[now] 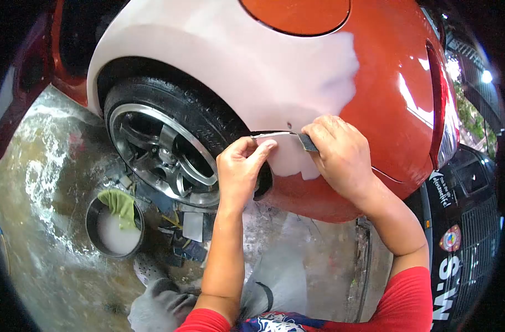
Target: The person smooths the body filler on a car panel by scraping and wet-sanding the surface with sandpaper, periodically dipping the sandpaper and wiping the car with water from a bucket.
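At the gap between the fender and the bumper, my right hand grips a small dark piece of sandpaper near the seam. My left hand is closed by the wheel arch, its thumb and fingers pinching the top corner of the bumper. That bumper edge stands slightly apart from the fender, leaving a dark slit. Pale primer covers the fender and the bumper's front part. Orange-red paint surrounds the primer. A small dark spot shows just above the seam.
A wheel stands left of my hands. On the wet floor, a black bucket holds cloudy water, a green cloth over its rim. Several sanding sheets lie beside it. A dark vehicle is at the right.
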Tool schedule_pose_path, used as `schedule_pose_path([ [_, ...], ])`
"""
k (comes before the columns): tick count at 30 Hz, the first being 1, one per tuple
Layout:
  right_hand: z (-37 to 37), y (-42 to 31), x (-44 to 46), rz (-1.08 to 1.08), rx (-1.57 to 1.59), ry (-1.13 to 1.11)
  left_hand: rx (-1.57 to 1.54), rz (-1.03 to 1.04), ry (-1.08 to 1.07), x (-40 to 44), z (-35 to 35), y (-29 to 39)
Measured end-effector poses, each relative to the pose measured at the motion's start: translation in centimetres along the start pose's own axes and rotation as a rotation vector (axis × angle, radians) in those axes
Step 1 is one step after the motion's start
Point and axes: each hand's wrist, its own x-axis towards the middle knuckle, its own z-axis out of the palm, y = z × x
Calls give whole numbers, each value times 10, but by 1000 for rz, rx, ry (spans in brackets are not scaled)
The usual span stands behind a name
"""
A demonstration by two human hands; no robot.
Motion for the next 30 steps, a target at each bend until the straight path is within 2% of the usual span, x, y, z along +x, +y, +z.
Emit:
schedule_pose_path([
  [4, 5, -6, 11, -78, -24, 27, 131, 50, 58, -5, 6, 10],
  [10, 9, -25, 37, -232, -104, -105, 259, 162, 107, -8, 3, 7],
  [13, 25, -39, 42, -232, -96, -106, 299, 248, 165, -11, 5, 14],
  [17, 35, -44, 52, -272, -61, -131, 399, 332, 134, -10, 0, 13],
  [20, 11, -36, 46, -202, -111, -245, 323, 213, 142, -10, 2, 14],
  [24, 11, -34, 49, -240, -81, -234, 398, 226, 151, -10, 0, 19],
  [27, 29, -45, 61, -300, -1, -209, 402, 316, 131, -7, -3, 15],
  [30, 9, -28, 46, -184, -47, -230, 313, 206, 87, -8, -1, 24],
])
